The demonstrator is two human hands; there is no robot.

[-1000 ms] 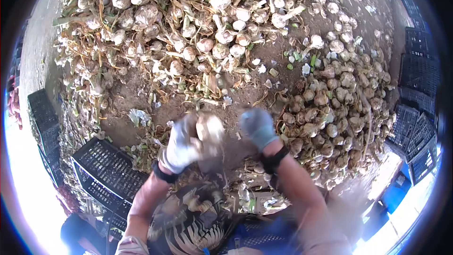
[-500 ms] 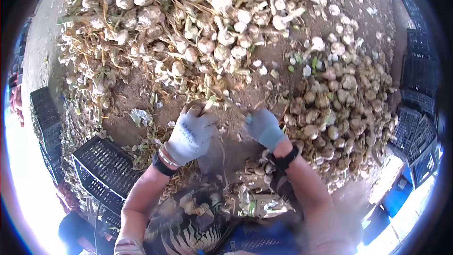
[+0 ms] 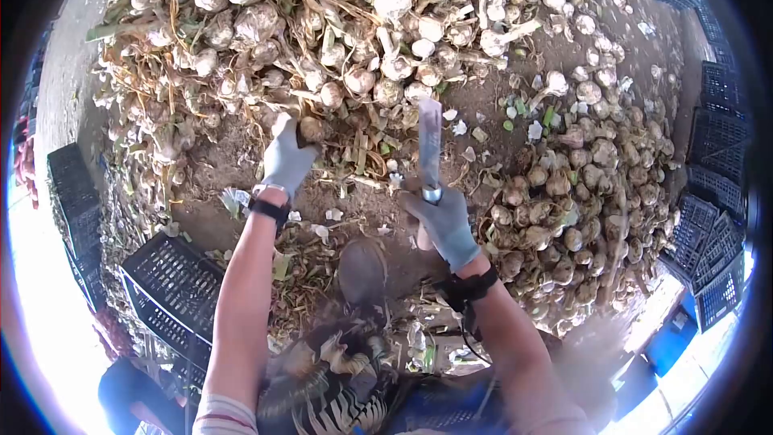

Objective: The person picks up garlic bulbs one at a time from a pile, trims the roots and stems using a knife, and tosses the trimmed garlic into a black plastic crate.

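Crates [image 3: 173, 294] beside arms; garlic heaps [image 3: 354, 40] ahead.

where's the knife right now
In the head view the knife is just right of centre, gripped by the right hand with its blade pointing up toward the untrimmed garlic pile, left of the trimmed bulbs.

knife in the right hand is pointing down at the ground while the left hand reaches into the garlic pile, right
Not quite. In the head view the knife in the right hand points its blade up and away from the person, toward the garlic pile, not down at the ground. The rest holds: the left hand reaches into the near edge of that pile, on a garlic bulb.
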